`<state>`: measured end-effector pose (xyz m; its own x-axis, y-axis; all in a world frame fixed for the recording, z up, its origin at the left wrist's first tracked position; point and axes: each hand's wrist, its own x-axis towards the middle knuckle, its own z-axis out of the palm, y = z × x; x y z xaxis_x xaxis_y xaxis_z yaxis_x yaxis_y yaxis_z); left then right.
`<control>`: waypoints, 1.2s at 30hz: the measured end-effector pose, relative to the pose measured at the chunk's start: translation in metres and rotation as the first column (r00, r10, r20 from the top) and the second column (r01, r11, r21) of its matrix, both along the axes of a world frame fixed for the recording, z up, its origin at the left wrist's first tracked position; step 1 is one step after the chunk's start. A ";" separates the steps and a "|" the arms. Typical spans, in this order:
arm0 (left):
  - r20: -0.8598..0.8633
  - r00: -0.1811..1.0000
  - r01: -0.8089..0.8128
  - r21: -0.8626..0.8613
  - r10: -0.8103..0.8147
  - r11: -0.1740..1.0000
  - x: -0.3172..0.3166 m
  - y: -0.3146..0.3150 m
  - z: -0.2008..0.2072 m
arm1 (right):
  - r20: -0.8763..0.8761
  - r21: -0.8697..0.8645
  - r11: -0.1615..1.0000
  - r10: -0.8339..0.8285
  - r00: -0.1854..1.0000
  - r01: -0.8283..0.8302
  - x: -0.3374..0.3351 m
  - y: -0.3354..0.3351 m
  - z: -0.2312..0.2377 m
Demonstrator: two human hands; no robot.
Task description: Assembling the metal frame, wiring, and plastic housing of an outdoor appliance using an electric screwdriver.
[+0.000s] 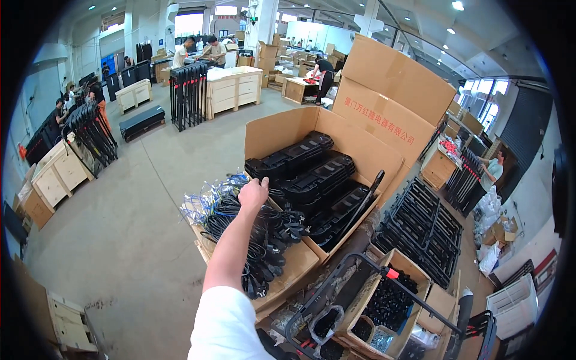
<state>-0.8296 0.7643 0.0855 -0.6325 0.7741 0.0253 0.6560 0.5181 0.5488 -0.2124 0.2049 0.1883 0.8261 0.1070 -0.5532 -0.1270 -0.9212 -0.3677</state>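
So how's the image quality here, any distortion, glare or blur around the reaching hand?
Head view: strong fisheye bending with a black rim; bright glare from the far windows; the raised hand over the black bundled power cords is sharp and evenly lit.

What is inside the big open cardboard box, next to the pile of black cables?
The open cardboard box holds black moulded plastic parts, stacked in rows and leaning. What lies under them is covered. One hand reaches to the black cables beside it.
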 end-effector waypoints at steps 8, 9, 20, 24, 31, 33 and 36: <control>0.118 0.884 0.214 0.758 -0.453 0.616 0.019 -0.085 0.089 | 0.134 -0.362 0.598 0.792 0.596 -0.714 0.048 0.017 -0.057; 0.122 0.847 0.224 0.800 -0.517 0.557 0.026 -0.097 0.104 | 0.020 -0.293 0.509 0.850 0.527 -0.809 0.063 0.029 -0.062; 0.342 0.471 0.038 0.913 -0.814 0.406 0.097 -0.210 0.184 | 0.246 -0.014 0.030 0.969 0.025 -0.999 -0.029 0.134 -0.071; 0.456 0.220 0.206 0.843 -0.863 0.498 0.162 -0.271 0.167 | 0.487 0.542 -0.096 0.845 0.219 -0.835 -0.096 0.169 -0.026; 0.692 -0.040 0.560 0.613 -0.721 0.557 0.260 -0.364 0.098 | 0.142 0.973 -0.039 0.877 0.458 -0.226 -0.120 0.209 0.006; 0.731 -0.075 0.604 0.575 -0.679 0.552 0.288 -0.381 0.081 | 0.101 0.987 -0.025 0.873 0.477 -0.162 -0.106 0.203 -0.009; 0.789 -0.041 0.646 0.490 -0.614 0.586 0.315 -0.404 0.070 | 0.161 0.973 -0.060 0.867 0.472 -0.223 -0.088 0.178 -0.025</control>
